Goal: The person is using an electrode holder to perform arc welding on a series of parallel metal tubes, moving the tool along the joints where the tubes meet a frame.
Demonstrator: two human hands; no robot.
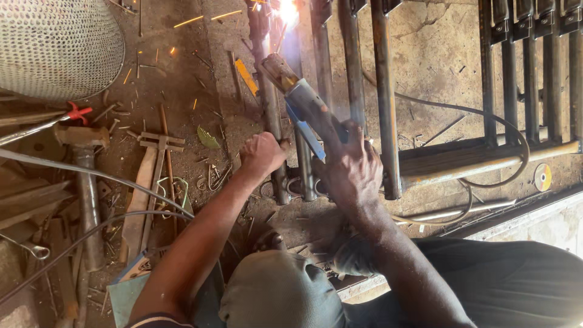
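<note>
Head view: right hand [351, 167] grips welding holder [303, 100]; left hand [262, 153] braces metal bar [271, 115].

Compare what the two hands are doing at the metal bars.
The right hand grips a welding holder aimed at the bright arc; the left hand holds no tool and clasps a steel bar. The right hand sits nearer the grille's middle, the left at its edge by the scrap. Both are bare and closed.
</note>
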